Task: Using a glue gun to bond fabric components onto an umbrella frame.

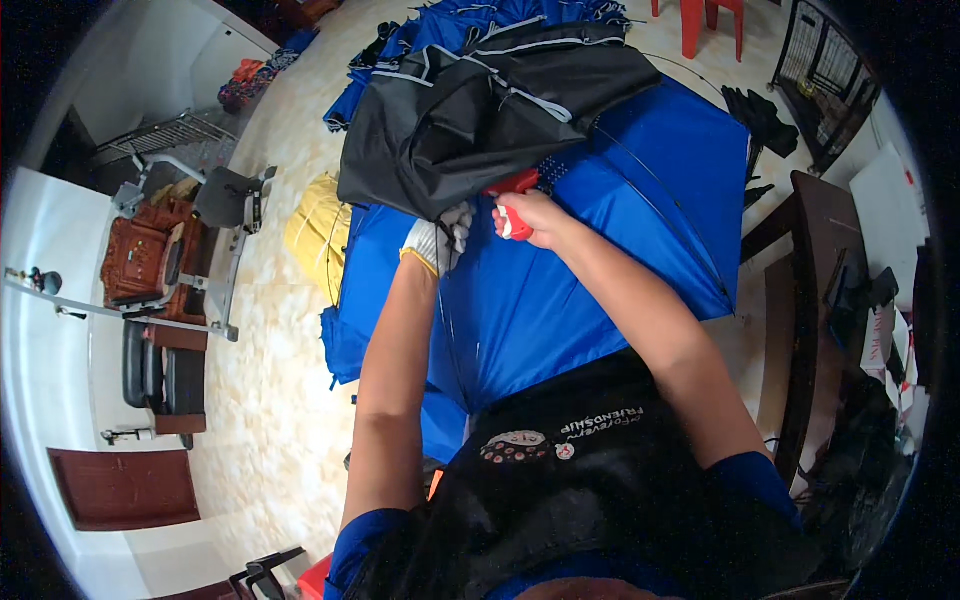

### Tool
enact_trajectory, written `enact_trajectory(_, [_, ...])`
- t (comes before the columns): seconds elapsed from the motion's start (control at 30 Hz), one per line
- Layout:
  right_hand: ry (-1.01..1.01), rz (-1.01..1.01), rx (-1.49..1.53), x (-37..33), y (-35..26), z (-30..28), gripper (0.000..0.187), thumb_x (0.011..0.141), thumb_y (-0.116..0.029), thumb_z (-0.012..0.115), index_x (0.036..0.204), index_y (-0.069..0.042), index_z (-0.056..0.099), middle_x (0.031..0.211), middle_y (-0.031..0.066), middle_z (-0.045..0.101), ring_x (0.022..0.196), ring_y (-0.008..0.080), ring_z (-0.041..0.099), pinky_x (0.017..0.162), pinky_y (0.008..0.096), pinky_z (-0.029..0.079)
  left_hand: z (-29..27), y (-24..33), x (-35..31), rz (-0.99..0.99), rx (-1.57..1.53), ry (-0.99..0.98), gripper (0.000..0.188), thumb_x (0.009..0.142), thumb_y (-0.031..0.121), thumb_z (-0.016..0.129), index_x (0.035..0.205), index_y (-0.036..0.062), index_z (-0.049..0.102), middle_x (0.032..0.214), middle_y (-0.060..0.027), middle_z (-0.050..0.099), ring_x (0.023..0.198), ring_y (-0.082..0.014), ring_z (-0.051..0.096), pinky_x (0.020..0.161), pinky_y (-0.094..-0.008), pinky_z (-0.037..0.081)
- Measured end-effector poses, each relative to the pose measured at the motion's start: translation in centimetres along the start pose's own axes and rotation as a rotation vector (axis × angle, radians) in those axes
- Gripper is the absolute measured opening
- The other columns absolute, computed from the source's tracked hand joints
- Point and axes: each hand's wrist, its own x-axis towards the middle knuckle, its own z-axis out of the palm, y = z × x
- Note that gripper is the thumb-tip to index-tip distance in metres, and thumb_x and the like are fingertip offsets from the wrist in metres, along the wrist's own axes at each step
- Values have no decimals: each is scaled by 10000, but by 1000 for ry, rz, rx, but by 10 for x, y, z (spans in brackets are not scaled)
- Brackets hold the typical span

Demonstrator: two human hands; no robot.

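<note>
The right hand (535, 215), bare, has its fingers clamped on the handle of a red hand tool (518, 222), which is held over the blue canopy (655, 225), its front end close to the lower edge of the black cloth (465, 130). The left hand (442, 242) wears a white glove with a yellow cuff; its fingers are curled beside the pointed lower corner of that cloth, and whether they pinch it cannot be told.

The black cloth, edged with pale piping, lies loosely folded over the far left part of the canopy. The canopy is spread in front of the person, with thin dark ribs (680, 205) running across it. More blue fabric (480, 14) is heaped beyond the cloth. A yellow bundle (316, 238) lies left of the canopy, on the pale mottled floor (265, 390).
</note>
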Motion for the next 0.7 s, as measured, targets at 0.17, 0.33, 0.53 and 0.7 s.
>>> enact_trajectory(0.17, [15,5,-35,-1,-2,2,130,845,-102,562,929,-8,532,781,129,585,617,202,588,562,357,521,0,-3,6,23,114,12,141,812,234,627,786,129,536,559,32,488,384,-81,418,321,-204,303])
enact_trajectory(0.33, [-5,-11,-1,-3,-2,-1,135,846,-103,563,935,-6,532,776,128,584,612,205,586,559,357,520,-1,-5,2,60,42,-9,130,812,218,626,796,121,541,570,26,497,386,-82,424,318,-212,319])
enact_trajectory(0.53, [13,-10,-33,-1,-3,0,139,849,-107,564,944,-10,534,765,124,587,598,200,581,550,354,518,8,-1,-3,16,40,-35,108,819,165,624,892,141,548,621,34,521,405,-47,428,332,-181,339])
enact_trajectory(0.7, [36,2,-37,-2,-5,2,135,853,-110,556,946,-14,535,756,118,587,586,195,577,543,349,518,15,-2,-9,71,104,-23,99,818,182,624,865,126,557,617,39,519,407,-42,425,330,-177,329])
